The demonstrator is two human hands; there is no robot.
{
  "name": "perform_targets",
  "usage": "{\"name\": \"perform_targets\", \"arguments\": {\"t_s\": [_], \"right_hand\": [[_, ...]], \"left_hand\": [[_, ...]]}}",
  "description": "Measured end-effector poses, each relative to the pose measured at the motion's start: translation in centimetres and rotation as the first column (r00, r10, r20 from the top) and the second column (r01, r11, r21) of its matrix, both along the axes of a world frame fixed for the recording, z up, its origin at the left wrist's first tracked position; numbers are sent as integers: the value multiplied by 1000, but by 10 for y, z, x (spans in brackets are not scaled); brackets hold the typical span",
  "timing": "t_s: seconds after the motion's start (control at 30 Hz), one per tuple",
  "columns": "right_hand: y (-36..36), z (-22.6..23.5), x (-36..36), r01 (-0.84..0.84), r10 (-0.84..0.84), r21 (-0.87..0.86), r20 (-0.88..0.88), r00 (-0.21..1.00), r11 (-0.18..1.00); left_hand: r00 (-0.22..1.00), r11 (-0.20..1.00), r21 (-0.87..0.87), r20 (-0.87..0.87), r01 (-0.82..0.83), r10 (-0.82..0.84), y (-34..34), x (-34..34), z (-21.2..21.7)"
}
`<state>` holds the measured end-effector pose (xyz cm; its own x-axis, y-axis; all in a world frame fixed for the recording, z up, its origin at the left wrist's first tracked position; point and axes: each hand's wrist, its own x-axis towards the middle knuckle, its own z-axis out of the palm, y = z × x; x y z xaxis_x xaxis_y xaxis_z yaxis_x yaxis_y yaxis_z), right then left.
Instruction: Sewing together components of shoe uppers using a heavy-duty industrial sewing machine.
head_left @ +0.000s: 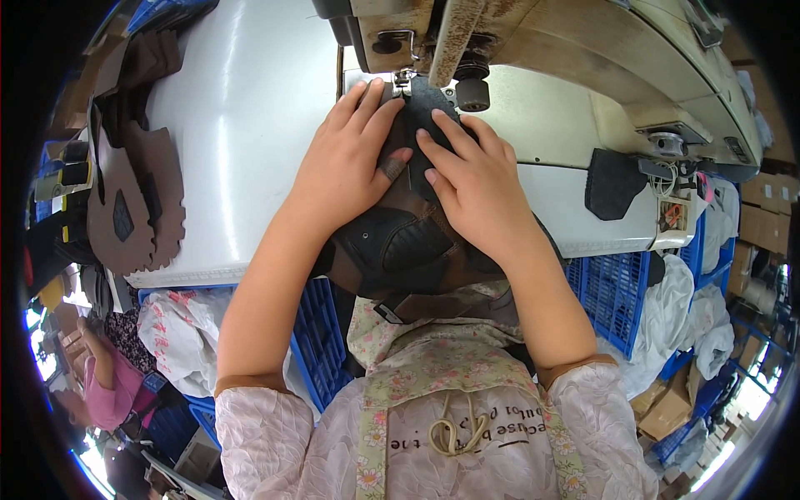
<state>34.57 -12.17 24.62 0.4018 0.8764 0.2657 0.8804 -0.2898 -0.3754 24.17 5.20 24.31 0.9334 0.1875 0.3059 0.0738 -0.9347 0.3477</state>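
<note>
Well, the one view here, from the head camera, looks down on two bare hands at a cream, stained sewing machine (575,42). A brown and black stitched piece of leather-like material (400,246) lies with its far end by the small metal presser foot (403,81), while its near part hangs past the bench edge towards the lap.

The left hand (346,158) rests on the piece's left side, fingers long and slightly apart, thumb angled inward with a grey band (390,170) round it. The right hand (479,183) lies opposite — fingers spread and a little bent, tips on the black strip (423,100). Both look open, pressing rather than gripping.

On the white bench (225,150), brown cut pieces with notched edges (162,196) lie well to the left; a flat black angular piece (612,183) sits to the right. Below that — blue plastic crates (612,292). Off to the lower left is a person in a pink top (117,387).
</note>
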Motion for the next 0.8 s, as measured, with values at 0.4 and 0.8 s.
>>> {"name": "perform_targets", "arguments": {"t_s": [0.4,0.8], "right_hand": [[1,-1,0,1,-1,24,8,1000,1000],[1,-4,0,19,-21,44,38,999,999]], "left_hand": [[1000,1000,12,13,5,-5,2,1,-2],[1000,999,41,-12,-6,6,0,2,-5]]}}
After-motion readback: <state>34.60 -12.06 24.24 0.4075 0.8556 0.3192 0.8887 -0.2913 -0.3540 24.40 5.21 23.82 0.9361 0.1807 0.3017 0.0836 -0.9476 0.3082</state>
